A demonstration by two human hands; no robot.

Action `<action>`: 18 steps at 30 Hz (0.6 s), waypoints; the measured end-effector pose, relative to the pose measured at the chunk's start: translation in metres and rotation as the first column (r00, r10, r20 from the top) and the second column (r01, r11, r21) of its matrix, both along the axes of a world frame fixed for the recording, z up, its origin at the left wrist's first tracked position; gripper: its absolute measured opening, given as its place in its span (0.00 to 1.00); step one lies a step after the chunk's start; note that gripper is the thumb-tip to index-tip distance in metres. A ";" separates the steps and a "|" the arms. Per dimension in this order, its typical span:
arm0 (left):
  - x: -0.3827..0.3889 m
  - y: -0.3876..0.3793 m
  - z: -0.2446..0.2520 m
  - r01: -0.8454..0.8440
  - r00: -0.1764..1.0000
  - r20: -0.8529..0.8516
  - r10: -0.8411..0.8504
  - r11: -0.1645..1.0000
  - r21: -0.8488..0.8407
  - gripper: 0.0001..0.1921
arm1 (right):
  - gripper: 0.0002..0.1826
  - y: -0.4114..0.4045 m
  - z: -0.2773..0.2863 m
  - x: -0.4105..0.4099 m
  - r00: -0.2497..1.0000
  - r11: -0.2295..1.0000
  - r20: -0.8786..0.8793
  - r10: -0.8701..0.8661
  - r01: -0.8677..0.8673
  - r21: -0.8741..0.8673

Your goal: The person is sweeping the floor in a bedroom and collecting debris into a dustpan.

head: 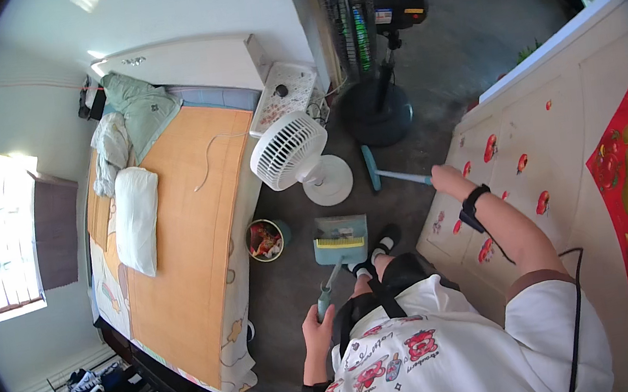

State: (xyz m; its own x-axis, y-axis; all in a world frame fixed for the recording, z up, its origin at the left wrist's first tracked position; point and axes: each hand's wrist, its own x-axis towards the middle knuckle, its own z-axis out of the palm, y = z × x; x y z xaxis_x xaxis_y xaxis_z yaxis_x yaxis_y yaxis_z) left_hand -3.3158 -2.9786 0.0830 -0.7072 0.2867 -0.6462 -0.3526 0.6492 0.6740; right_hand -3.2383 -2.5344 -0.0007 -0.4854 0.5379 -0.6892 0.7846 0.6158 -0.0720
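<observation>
My left hand (317,327) grips the handle of a pale green dustpan (340,252), whose pan lies in front of my feet. The pan has a yellow comb edge and some greyish debris inside. My right hand (447,179) is closed around the light blue handle of a broom (371,168). Its narrow head is near the floor, just in front of the black pedestal fan's base and to the right of the white fan. A waste bin (266,240) with rubbish inside stands left of the dustpan, beside the bed.
A white fan (327,180) stands on the floor near the bedside table (283,96). Behind it is a black pedestal fan (376,113). A bed (180,261) fills the left side; a door (497,142) with red stickers is close on the right.
</observation>
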 end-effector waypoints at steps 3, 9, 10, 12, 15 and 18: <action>-0.011 0.014 -0.002 0.125 0.992 -0.021 -0.126 0.991 -0.048 0.15 | 0.10 -0.017 -0.001 0.037 0.998 0.998 0.018 -0.063 0.062 0.032; -0.029 0.046 -0.012 0.333 0.934 -0.102 -0.342 0.938 -0.097 0.17 | 0.08 -0.041 0.020 0.075 0.976 0.978 0.056 -0.210 0.210 -0.010; -0.030 0.052 -0.013 0.342 0.932 -0.097 -0.350 0.935 -0.096 0.17 | 0.09 -0.043 0.026 0.077 0.979 0.980 0.045 -0.197 0.197 0.002; -0.034 0.066 -0.014 0.434 0.867 -0.187 -0.461 0.885 -0.169 0.18 | 0.10 -0.042 0.039 0.086 0.979 0.979 0.040 -0.202 0.201 0.015; -0.036 0.078 -0.024 0.488 0.832 -0.199 -0.517 0.855 -0.177 0.18 | 0.11 -0.033 0.057 0.095 0.965 0.963 0.018 -0.260 0.258 0.075; -0.035 0.085 -0.035 0.524 0.804 -0.215 -0.554 0.832 -0.184 0.18 | 0.11 -0.030 0.078 0.091 0.967 0.956 -0.114 -0.228 0.244 0.163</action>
